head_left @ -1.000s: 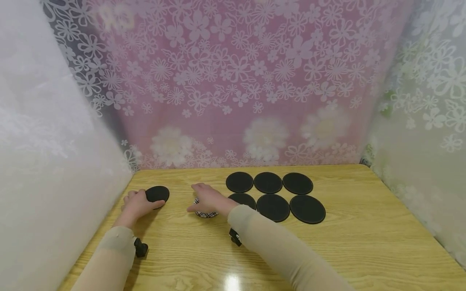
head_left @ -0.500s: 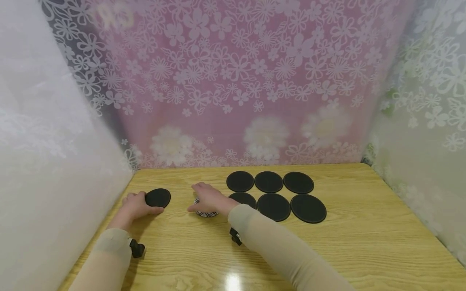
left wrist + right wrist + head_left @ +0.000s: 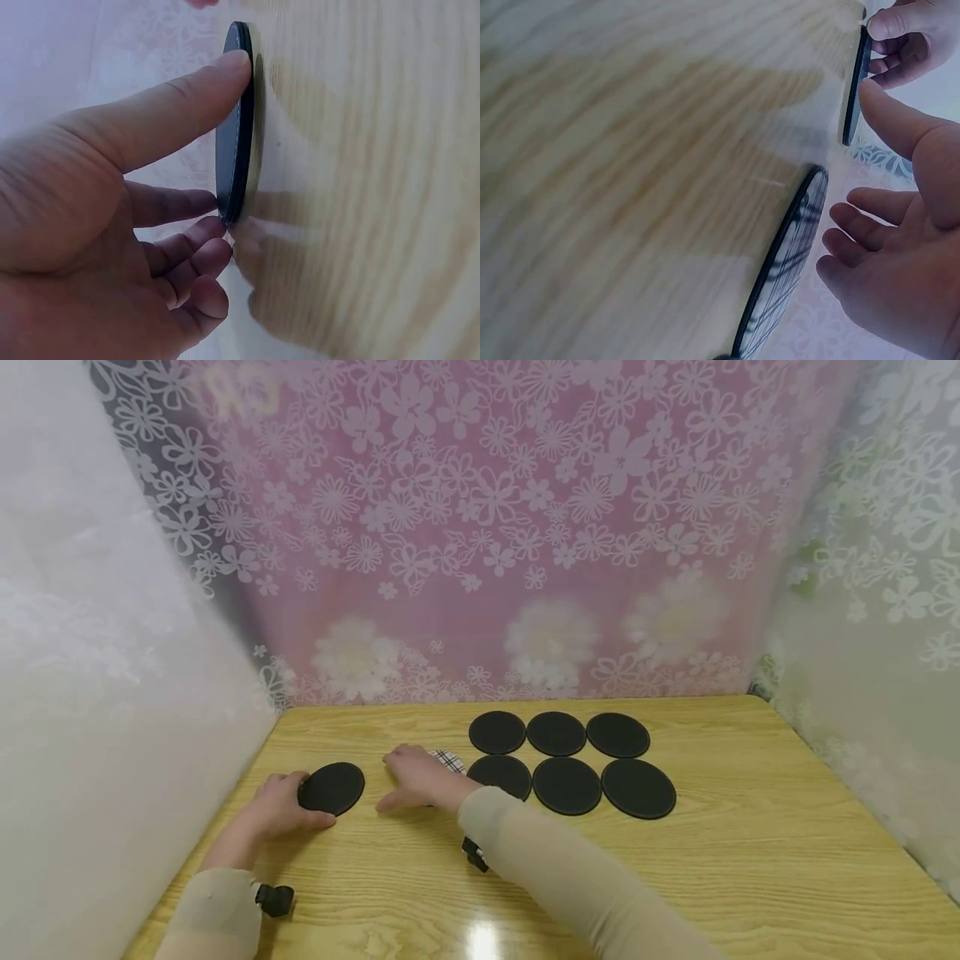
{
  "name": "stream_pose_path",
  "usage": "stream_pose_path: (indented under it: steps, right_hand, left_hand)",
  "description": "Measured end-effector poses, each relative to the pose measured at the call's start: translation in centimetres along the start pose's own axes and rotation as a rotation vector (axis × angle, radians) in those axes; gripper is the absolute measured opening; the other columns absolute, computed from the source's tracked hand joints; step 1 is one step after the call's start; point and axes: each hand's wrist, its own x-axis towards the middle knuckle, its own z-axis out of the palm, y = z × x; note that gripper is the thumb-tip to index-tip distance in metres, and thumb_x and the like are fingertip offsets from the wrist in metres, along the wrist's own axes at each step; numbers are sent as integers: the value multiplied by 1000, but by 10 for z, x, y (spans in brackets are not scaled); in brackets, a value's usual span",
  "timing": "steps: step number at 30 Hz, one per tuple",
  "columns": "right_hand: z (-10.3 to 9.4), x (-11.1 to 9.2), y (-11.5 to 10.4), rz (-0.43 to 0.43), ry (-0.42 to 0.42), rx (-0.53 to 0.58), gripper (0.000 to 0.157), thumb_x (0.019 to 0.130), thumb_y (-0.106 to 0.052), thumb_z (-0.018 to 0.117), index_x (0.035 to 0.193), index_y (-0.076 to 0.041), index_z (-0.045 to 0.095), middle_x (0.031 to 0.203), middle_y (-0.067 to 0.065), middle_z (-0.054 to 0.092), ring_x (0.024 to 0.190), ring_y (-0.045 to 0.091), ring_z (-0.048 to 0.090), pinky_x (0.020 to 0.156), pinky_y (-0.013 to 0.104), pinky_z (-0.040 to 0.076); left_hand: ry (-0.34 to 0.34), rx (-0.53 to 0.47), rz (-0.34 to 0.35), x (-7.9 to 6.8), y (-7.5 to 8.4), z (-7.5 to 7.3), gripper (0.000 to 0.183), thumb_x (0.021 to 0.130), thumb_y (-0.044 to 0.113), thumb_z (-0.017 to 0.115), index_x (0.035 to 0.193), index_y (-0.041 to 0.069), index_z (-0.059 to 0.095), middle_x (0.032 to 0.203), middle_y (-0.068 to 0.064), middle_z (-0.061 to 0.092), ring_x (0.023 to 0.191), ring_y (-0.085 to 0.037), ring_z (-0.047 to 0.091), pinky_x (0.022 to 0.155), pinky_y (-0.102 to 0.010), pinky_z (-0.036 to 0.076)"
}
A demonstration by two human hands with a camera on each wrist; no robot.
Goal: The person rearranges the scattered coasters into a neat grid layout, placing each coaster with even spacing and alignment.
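Observation:
My left hand [image 3: 273,806] is at the left of the table and pinches the edge of a round black coaster [image 3: 332,789] between thumb and fingers. In the left wrist view the coaster [image 3: 234,127] lies close over the wood, its rim looking layered and stitched. Nearer the middle, my right hand [image 3: 420,777] hovers with fingers spread and relaxed, holding nothing. Beneath it, partly hidden, lies a round coaster with a white and black plaid face [image 3: 448,761]. The right wrist view shows a gap between the fingers and this plaid coaster [image 3: 784,266].
Several black round coasters [image 3: 564,785] lie in two rows of three right of the hands. They rest on a wood-grain table [image 3: 750,860]. A pink flowered curtain [image 3: 480,568] hangs behind, with pale sheets at both sides.
My left hand has drawn the black coaster nearer and to the right. The right hand has shifted slightly left, and the plaid coaster now shows at its right, farther over than before.

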Motion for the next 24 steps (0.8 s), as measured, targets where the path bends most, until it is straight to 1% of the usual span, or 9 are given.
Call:
stream_pose_path:
  steps: [4, 10, 13, 17, 24]
  right_hand:
    - [4, 5, -3, -9, -18, -35, 84, 98, -51, 83, 163, -7, 54, 164, 11, 52, 154, 28, 46, 124, 34, 38]
    - [6, 9, -7, 23, -18, -86, 86, 98, -57, 81, 163, -8, 53, 163, 9, 52, 153, 26, 46, 123, 34, 40]
    - [7, 12, -8, 33, -13, -110, 84, 97, -59, 81, 160, -8, 58, 162, 8, 52, 151, 25, 47, 122, 33, 41]
    - [10, 15, -11, 41, -6, -116, 78, 97, -60, 82, 153, -9, 64, 160, 7, 53, 149, 25, 48, 120, 32, 42]
    - [11, 19, -16, 31, 12, -131, 75, 96, -57, 83, 151, -8, 66, 158, 7, 55, 147, 24, 51, 119, 30, 42]
  left_hand:
    - [-1, -34, -5, -4, 0, 0, 104, 86, 44, 96, 152, -19, 46, 148, -48, 44, 134, -64, 47, 108, -72, 45]
    - [-2, -77, 8, -5, -1, -1, 98, 85, 39, 98, 148, -18, 49, 143, -43, 50, 131, -58, 51, 107, -69, 46]
    - [-3, -69, 33, -5, -4, -1, 94, 84, 36, 99, 145, -19, 52, 138, -42, 55, 128, -56, 54, 105, -68, 48]
    - [-11, -74, 62, -4, -10, -2, 91, 83, 32, 99, 142, -20, 53, 134, -40, 59, 124, -55, 58, 104, -66, 50]
    - [-28, -123, 79, 0, -12, -3, 88, 82, 24, 99, 141, -21, 52, 133, -40, 62, 126, -55, 60, 107, -65, 50]
